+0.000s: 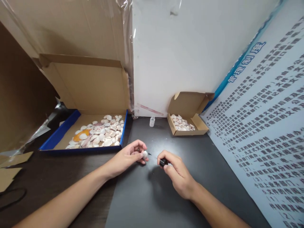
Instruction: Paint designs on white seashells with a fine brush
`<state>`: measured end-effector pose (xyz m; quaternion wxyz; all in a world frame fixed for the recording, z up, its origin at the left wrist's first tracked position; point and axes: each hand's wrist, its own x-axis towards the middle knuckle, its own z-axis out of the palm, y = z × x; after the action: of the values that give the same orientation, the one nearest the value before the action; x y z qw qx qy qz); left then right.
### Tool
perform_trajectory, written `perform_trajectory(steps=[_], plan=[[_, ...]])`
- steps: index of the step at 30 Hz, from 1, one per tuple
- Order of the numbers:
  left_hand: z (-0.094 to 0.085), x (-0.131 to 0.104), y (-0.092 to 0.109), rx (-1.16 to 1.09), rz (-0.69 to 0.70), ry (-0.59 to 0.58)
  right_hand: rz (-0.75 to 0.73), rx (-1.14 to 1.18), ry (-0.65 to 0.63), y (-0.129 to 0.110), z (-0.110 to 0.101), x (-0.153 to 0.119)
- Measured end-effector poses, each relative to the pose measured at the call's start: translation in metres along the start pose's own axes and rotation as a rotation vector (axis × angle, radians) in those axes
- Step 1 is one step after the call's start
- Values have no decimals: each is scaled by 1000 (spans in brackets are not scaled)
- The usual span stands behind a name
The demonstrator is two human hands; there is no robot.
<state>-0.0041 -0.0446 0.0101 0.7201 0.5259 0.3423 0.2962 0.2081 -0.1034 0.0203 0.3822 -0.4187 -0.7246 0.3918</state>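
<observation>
My left hand pinches a small whitish seashell between thumb and fingers above the dark mat. Facing it, my right hand is closed around a black-capped brush. The brush's thin clear stem points left, and its dark tip is close to the shell; whether they touch I cannot tell. Beyond both hands stands a small clear bottle with a white label, upright and apparently uncapped.
To the left, an open blue-edged cardboard box holds many shells and an orange piece. A smaller open cardboard box with shells sits at the back right. A white board rises behind, and a printed poster borders the right side.
</observation>
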Motion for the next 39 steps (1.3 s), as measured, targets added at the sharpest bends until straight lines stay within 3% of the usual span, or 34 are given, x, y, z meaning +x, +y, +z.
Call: perform_trajectory(steps=[13, 17, 23, 28, 32, 39], plan=[[-2, 2, -1, 93, -26, 1, 94, 114, -29, 1, 4, 2], [1, 0, 4, 146, -56, 38, 58, 7, 42, 1, 3, 2], [0, 0, 2, 125, -59, 47, 12, 32, -8, -2, 4, -1], [-2, 2, -2, 103, -70, 48, -18, -88, 61, -6, 3, -1], [-2, 2, -1, 100, -89, 31, -75, -67, -4, -7, 2, -2], [-6, 2, -2, 133, -112, 8, -22, -44, 45, -4, 0, -1]])
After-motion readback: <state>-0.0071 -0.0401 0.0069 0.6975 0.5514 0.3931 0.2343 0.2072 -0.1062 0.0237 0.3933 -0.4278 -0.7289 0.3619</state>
